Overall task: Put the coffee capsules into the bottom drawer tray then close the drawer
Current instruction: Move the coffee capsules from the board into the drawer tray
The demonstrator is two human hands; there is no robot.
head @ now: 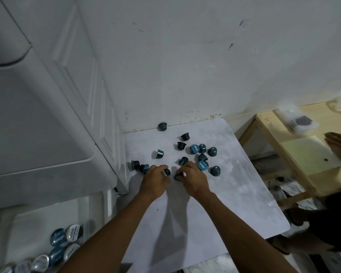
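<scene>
Several dark blue coffee capsules (203, 157) lie scattered on a white tabletop (234, 194). My left hand (156, 182) curls round a capsule (166, 172) near the table's left side. My right hand (193, 179) pinches another capsule (177, 177) just beside it. One capsule (162, 126) stands alone against the back wall. At the bottom left, the open drawer tray (28, 229) holds several capsules (65, 243) with foil lids up.
A white plastic drawer cabinet (47, 105) rises on the left, right against the table. A wooden shelf unit (295, 154) stands to the right, with another person's hand (339, 145) over it and a dark sleeve below.
</scene>
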